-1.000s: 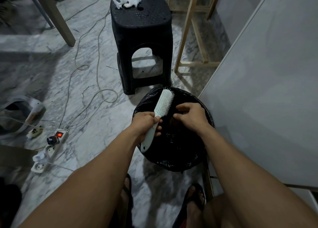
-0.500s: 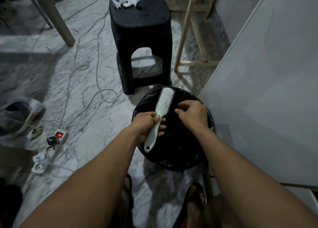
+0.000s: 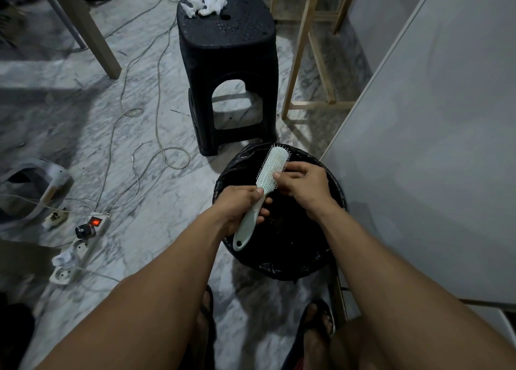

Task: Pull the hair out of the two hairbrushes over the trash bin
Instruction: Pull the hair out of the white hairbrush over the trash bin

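Left hand (image 3: 237, 208) fingers wrapped around handle of pale green hairbrush (image 3: 264, 189), held over black-lined trash bin (image 3: 332, 185); right hand (image 3: 301, 182) fingers pinched narrow at bristles; risk: strands pulled sideways drift past rim onto marble floor (image 3: 134, 230).

The right hand (image 3: 303, 185) is covering part of the hairbrush (image 3: 272, 168) bristles, so any hair there is staying too fine to tell. The left hand (image 3: 237, 210) is hiding the mid-handle.
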`<action>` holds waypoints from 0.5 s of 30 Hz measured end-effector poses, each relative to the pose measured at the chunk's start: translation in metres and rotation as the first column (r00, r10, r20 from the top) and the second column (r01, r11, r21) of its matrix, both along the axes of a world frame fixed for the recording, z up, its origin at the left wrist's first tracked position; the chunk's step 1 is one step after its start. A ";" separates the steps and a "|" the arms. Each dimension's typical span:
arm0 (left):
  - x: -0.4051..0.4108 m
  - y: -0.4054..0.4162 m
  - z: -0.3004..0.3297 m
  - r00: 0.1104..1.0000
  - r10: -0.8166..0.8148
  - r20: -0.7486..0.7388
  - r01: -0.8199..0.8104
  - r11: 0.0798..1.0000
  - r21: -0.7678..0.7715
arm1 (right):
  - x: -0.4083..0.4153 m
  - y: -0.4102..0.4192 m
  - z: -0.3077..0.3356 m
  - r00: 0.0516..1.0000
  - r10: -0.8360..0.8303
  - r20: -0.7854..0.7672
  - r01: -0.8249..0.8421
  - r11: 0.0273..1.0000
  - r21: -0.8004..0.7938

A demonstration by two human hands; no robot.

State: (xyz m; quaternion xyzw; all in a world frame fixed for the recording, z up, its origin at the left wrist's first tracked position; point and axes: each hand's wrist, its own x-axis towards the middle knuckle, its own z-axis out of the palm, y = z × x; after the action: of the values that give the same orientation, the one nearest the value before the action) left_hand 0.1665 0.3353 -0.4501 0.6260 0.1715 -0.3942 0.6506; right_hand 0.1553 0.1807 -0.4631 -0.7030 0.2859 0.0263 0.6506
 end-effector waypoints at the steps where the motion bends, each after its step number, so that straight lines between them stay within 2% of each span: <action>1: 0.000 0.000 0.000 1.000 0.012 0.002 -0.012 1.000 0.001 | 0.000 0.000 0.000 1.000 -0.003 -0.001 0.003 1.000 0.014; 8: -0.003 -0.003 0.000 0.991 0.024 0.128 -0.037 0.994 0.100 | 0.002 -0.005 -0.008 0.998 -0.033 -0.053 0.033 0.999 -0.012; 15: -0.015 0.000 -0.005 0.974 -0.005 0.228 -0.039 0.981 0.188 | 0.007 -0.016 -0.001 1.000 0.001 -0.001 -0.001 0.994 -0.114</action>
State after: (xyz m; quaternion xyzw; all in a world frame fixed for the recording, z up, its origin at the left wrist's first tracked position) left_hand 0.1519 0.3349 -0.4548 0.7251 0.1382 -0.2959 0.6062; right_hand 0.1621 0.1649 -0.4640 -0.7391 0.2869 0.0108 0.6094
